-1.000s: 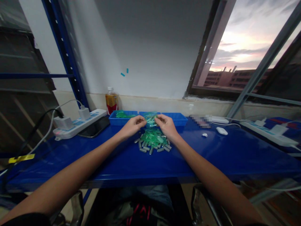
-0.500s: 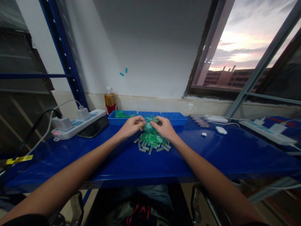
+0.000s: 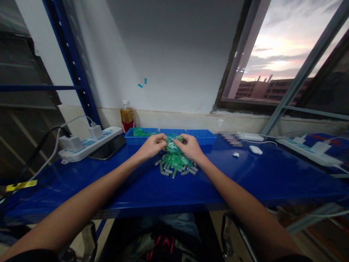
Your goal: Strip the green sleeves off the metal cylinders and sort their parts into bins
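Note:
Over a heap of green translucent plastic pieces (image 3: 176, 159), my left hand (image 3: 155, 145) is closed in a pinch on the left side. Facing it across a small gap, my right hand (image 3: 190, 146) also has its thumb and fingers pressed together. Something small and greenish shows at the fingertips of both hands, too blurred to name. Several small grey metal cylinders (image 3: 174, 174) lie around the near edge of the heap. Just behind the hands stand blue trays (image 3: 201, 140) in a row; the left one holds more green pieces (image 3: 139, 132).
A power strip (image 3: 91, 145) with plugged-in chargers and a dark phone (image 3: 107, 147) lie at the left. Behind the trays stands a bottle (image 3: 127, 117). To the right are an earbud (image 3: 236, 155), a white case (image 3: 255, 150) and another power strip (image 3: 311, 152).
Both hands stay almost in place over the heap, with only slight finger movement. The whole view has shifted very slightly.

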Motion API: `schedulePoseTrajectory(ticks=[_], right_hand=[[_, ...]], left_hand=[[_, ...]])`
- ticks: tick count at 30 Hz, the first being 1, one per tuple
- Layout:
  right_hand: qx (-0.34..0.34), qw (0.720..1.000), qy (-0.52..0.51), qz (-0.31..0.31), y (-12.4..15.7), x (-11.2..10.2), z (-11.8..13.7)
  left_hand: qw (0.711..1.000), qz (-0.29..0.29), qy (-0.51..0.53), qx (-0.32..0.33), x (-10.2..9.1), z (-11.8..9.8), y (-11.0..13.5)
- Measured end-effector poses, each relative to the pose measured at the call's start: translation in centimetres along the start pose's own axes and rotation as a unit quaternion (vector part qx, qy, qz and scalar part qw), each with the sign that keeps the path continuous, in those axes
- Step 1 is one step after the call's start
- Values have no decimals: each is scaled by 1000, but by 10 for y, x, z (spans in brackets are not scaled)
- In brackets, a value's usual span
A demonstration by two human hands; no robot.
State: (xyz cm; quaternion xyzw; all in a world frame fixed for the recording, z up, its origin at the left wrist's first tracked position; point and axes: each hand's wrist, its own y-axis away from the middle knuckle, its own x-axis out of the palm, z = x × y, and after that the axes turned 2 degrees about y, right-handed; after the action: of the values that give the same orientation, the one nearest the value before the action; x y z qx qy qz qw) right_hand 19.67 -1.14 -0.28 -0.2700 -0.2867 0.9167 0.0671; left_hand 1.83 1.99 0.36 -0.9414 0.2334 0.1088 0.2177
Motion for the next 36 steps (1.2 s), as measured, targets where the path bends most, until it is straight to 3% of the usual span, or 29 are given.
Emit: schedulePoseTrajectory(ticks=[5,8,11,14,17,20,22,24,26,30,33,36], right_hand=[[7,994,5,-106,-8,-14,-12],[-49,984,60,-160,-8,-23,-11],[-123,973,100,-168,-3,-20,-2],[-165,970,132,-124,5,-10,7],[-186,969,154,-53,9,-2,8],[-175,973,149,16,8,1,3],[-131,983,125,37,5,1,-1],[-62,994,85,44,1,0,-5],[19,998,16,59,-2,-1,-7],[138,981,-119,63,-6,-3,-9],[104,993,-61,18,-6,-6,-10],[-16,998,51,-31,-4,-10,-8]], left_hand=[[999,-33,32,-27,-6,-4,0],[995,-33,43,-85,-6,-8,1],[980,31,111,-163,-3,-11,3],[965,54,170,-190,0,-9,4],[979,5,135,-154,-2,-6,3],[997,-55,9,-58,-7,-4,2],[989,-85,-120,25,-7,-3,2],[961,-100,-236,100,-6,-2,4],[937,-88,-301,154,-3,-2,7],[918,-16,-331,218,1,-2,10],[917,17,-323,231,2,-1,11],[941,19,-290,173,1,-1,9]])
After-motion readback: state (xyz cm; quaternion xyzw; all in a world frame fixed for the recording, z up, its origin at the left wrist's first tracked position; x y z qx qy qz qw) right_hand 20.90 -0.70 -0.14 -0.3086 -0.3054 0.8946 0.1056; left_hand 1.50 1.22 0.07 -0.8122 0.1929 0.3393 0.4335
